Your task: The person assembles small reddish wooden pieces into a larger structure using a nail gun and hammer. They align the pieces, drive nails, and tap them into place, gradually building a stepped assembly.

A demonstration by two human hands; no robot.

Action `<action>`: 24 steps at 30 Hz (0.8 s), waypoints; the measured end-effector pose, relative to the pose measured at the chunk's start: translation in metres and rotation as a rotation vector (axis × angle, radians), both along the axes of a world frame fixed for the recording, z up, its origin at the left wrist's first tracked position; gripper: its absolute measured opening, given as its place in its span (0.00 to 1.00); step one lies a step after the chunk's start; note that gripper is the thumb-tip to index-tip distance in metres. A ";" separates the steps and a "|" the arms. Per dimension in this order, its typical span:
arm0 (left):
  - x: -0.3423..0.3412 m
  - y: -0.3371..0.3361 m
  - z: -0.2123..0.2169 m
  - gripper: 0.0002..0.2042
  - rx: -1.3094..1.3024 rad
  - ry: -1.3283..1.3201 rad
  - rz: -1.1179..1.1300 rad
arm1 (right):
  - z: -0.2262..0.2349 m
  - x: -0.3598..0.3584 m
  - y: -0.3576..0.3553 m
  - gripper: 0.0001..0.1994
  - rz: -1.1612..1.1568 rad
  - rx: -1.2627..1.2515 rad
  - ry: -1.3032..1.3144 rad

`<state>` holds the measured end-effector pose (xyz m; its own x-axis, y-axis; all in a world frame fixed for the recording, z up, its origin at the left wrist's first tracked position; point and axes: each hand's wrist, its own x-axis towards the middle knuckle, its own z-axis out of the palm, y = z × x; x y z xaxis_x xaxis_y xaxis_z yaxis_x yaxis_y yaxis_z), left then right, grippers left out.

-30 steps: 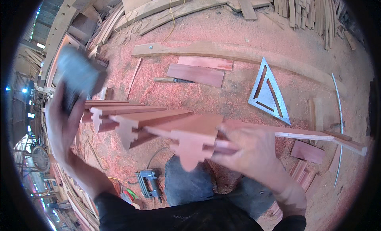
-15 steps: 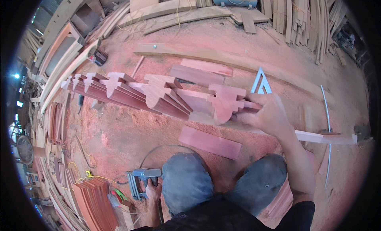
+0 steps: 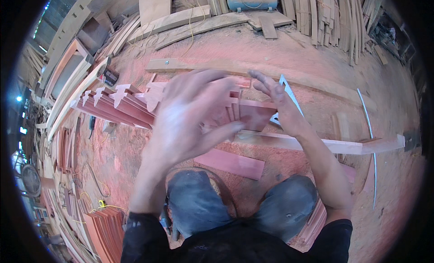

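Notched blocks of reddish wood with stepped profiles [image 3: 120, 99] stand in a row on a long rail [image 3: 316, 143], running from far left toward the middle. My left hand [image 3: 192, 114], smeared by motion, spreads over the nearer blocks with thumb and fingers apart. It hides much of them; whether it touches the wood cannot be told. My right hand [image 3: 285, 105] is raised by the row's right end, fingers extended, nothing in them. Beside it a flat reddish piece [image 3: 257, 117] and a metal triangle square [image 3: 291, 95] show. The nail gun [image 3: 166, 220] is mostly hidden beside my left knee.
A loose reddish board [image 3: 233, 163] lies on the dusty floor before my knees. Stacked boards [image 3: 106, 231] stand at lower left. Beyond the row lies a long plank [image 3: 217, 71]; a blue compressor [image 3: 252, 1] is at the back. A thin metal strip [image 3: 370, 141] lies right.
My left hand has let go of the nail gun and come up over the blocks. My right hand has released the end block and opened. The view has shifted slightly.
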<state>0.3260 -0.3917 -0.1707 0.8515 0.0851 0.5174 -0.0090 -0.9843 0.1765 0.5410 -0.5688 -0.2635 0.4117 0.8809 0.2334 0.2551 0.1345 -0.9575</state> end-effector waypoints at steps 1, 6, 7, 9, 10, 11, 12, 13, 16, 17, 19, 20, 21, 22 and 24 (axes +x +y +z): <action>0.026 -0.010 0.009 0.29 0.034 0.061 -0.122 | -0.012 0.005 -0.008 0.51 0.010 -0.027 0.175; 0.080 -0.025 -0.002 0.26 0.113 0.263 -0.119 | -0.089 0.039 -0.048 0.43 0.128 -0.242 0.156; 0.083 -0.023 -0.007 0.25 0.100 0.192 -0.134 | -0.107 0.038 -0.048 0.43 0.131 -0.415 -0.145; 0.088 -0.018 -0.015 0.22 0.051 0.220 -0.095 | -0.140 0.041 -0.034 0.41 0.149 -0.652 -0.484; 0.091 -0.017 -0.017 0.21 0.050 0.222 -0.097 | -0.154 0.042 -0.023 0.40 0.194 -0.664 -0.527; 0.095 -0.015 -0.018 0.21 0.044 0.222 -0.088 | -0.165 0.044 -0.014 0.38 0.240 -0.708 -0.571; 0.097 -0.014 -0.017 0.20 0.039 0.223 -0.078 | -0.173 0.044 -0.006 0.35 0.266 -0.756 -0.569; 0.100 -0.014 -0.016 0.20 0.049 0.209 -0.075 | -0.179 0.043 0.001 0.32 0.294 -0.840 -0.561; 0.108 -0.010 -0.015 0.19 0.057 0.184 -0.076 | -0.188 0.042 0.007 0.27 0.245 -0.772 -0.516; 0.110 -0.008 -0.016 0.18 0.051 0.185 -0.080 | -0.189 0.042 0.005 0.26 0.230 -0.744 -0.498; 0.115 -0.003 -0.019 0.18 0.047 0.167 -0.092 | -0.193 0.043 0.003 0.24 0.221 -0.776 -0.555; 0.118 0.000 -0.020 0.18 0.047 0.151 -0.103 | -0.195 0.045 0.002 0.23 0.225 -0.790 -0.576; 0.121 0.002 -0.021 0.18 0.041 0.149 -0.099 | -0.197 0.046 0.002 0.23 0.225 -0.779 -0.588; 0.124 0.004 -0.023 0.18 0.031 0.128 -0.108 | -0.200 0.047 0.002 0.22 0.227 -0.745 -0.599; 0.130 0.008 -0.026 0.18 0.002 0.093 -0.093 | -0.205 0.049 0.004 0.21 0.212 -0.647 -0.617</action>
<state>0.4557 -0.3835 -0.1969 0.9001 0.0021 0.4357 -0.0843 -0.9803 0.1789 0.5897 -0.5651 -0.4681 0.1923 0.9593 -0.2066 0.7770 -0.2775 -0.5651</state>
